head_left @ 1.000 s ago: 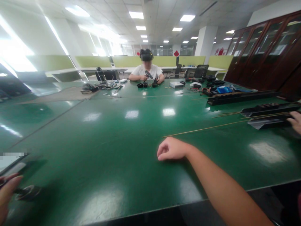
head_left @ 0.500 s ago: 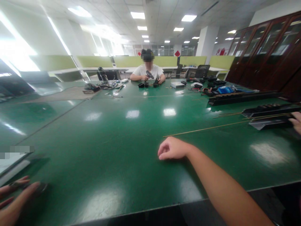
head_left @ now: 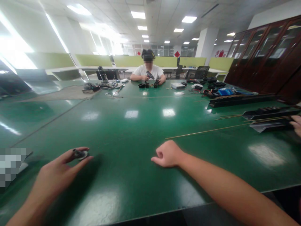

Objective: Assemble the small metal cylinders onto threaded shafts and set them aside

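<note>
Green table (head_left: 122, 135), left grip (head_left: 56, 169) swung inward, pinching a small dark part (head_left: 82, 154), right grip (head_left: 170, 153) curled, contents hidden.

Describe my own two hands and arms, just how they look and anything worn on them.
Your left hand and right hand are both bare, without gloves. The left forearm and the longer visible right forearm show no sleeve, watch or bracelet. The upper arms are out of view.
</note>
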Available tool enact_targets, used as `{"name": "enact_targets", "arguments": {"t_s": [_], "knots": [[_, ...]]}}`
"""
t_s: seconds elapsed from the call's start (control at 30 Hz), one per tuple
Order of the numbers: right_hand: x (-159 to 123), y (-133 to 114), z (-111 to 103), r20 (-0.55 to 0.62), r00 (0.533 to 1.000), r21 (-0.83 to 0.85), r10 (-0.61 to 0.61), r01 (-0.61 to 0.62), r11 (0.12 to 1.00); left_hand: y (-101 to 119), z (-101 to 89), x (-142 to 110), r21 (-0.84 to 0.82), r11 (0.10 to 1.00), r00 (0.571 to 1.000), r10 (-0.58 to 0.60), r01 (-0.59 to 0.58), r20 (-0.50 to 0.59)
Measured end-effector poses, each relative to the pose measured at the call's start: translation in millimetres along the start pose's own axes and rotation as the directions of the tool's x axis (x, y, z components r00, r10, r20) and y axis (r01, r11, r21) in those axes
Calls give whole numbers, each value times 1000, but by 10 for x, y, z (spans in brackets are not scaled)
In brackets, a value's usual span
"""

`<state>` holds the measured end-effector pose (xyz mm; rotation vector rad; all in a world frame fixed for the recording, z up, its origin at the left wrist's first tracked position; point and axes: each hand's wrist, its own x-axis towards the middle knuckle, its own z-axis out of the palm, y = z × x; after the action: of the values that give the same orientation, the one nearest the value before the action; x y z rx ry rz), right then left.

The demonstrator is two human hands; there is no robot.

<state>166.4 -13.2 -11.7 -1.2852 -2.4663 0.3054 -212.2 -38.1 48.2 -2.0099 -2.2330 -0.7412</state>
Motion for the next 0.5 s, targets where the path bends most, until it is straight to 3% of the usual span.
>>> {"name": "enact_targets", "arguments": {"t_s": [0.03, 0.1, 0.23, 0.37, 0.5], "knots": [[18, -22, 23, 7, 999, -48, -39, 39, 998, 111, 50, 59, -25, 1000, 998, -7, 8, 59], [56, -40, 55, 21, 992, -92, -125, 126, 988, 393, 149, 169, -122, 990, 989, 91, -77, 116], [149, 9, 92, -21, 964, -104, -265, 262, 960, 1041, 395, 315, -342, 885, 926, 366, -315, 95], [177, 144, 58, -95, 968, -86, -231, 223, 971, 1552, 720, 243, -521, 755, 847, 521, -398, 108], [79, 300, -81, -156, 974, 36, -162, 169, 985, 1714, 992, -10, -672, 603, 813, 582, -430, 3]]}}
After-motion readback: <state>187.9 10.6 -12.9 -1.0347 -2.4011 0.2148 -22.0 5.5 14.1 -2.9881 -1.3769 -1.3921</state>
